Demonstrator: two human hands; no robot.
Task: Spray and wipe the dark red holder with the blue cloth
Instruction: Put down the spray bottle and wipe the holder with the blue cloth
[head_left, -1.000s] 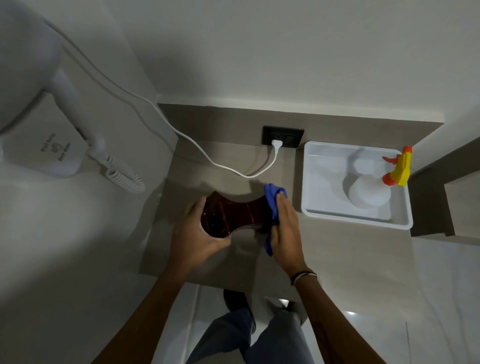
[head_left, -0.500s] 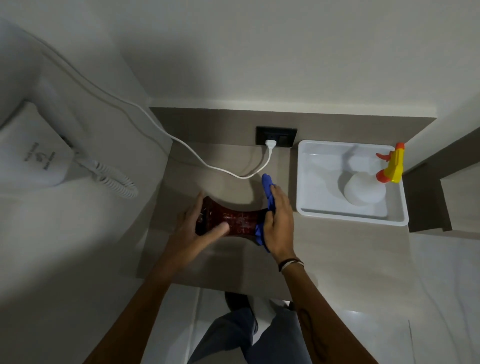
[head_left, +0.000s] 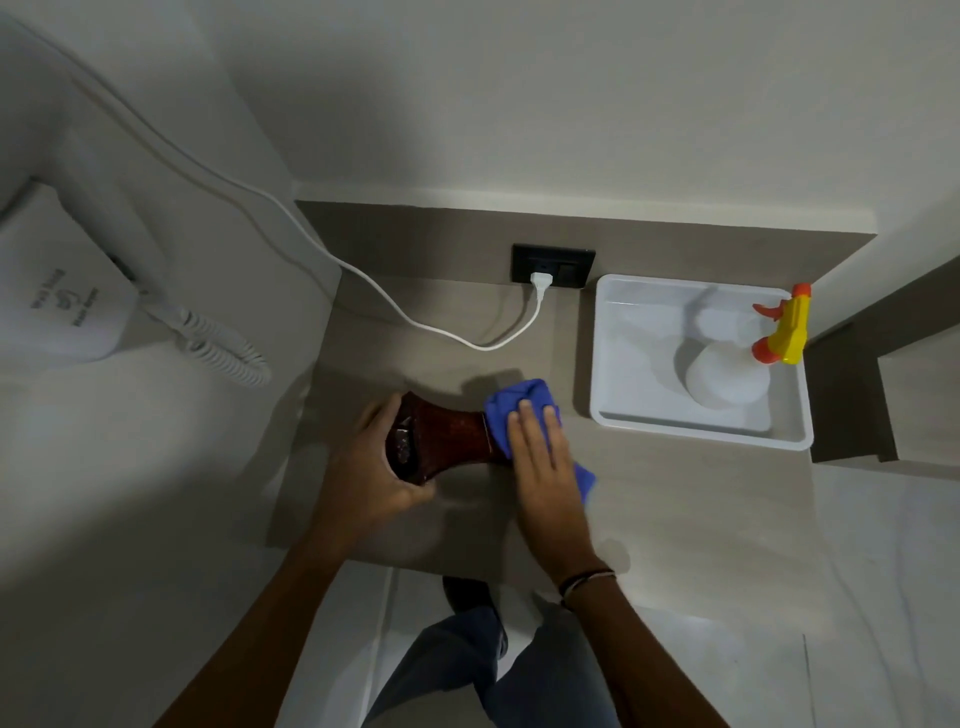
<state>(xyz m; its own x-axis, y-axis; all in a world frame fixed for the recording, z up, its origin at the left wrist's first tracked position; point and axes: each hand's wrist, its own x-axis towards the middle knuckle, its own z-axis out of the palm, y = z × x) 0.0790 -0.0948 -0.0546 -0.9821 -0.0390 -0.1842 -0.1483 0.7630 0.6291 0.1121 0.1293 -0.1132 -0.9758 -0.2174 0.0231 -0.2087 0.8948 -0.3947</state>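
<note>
The dark red holder (head_left: 447, 439) lies on its side on the beige counter (head_left: 675, 499), its open end to the left. My left hand (head_left: 371, 470) grips that left end. My right hand (head_left: 540, 457) presses the blue cloth (head_left: 511, 408) over the holder's right end, fingers flat on top. A corner of the cloth sticks out below my right hand. The white spray bottle (head_left: 727, 376) with a yellow and orange trigger head stands in the white tray (head_left: 623, 415) to the right, away from both hands.
A black wall socket (head_left: 553, 265) with a white plug and cord sits behind the holder. A white wall-mounted hair dryer (head_left: 57, 306) with coiled cord hangs at left. The counter's front edge lies just below my hands; my legs and the floor show beneath.
My right hand has shifted the cloth from the holder's side onto its right end and top. My left hand has re-gripped the left end, and the holder has turned.
</note>
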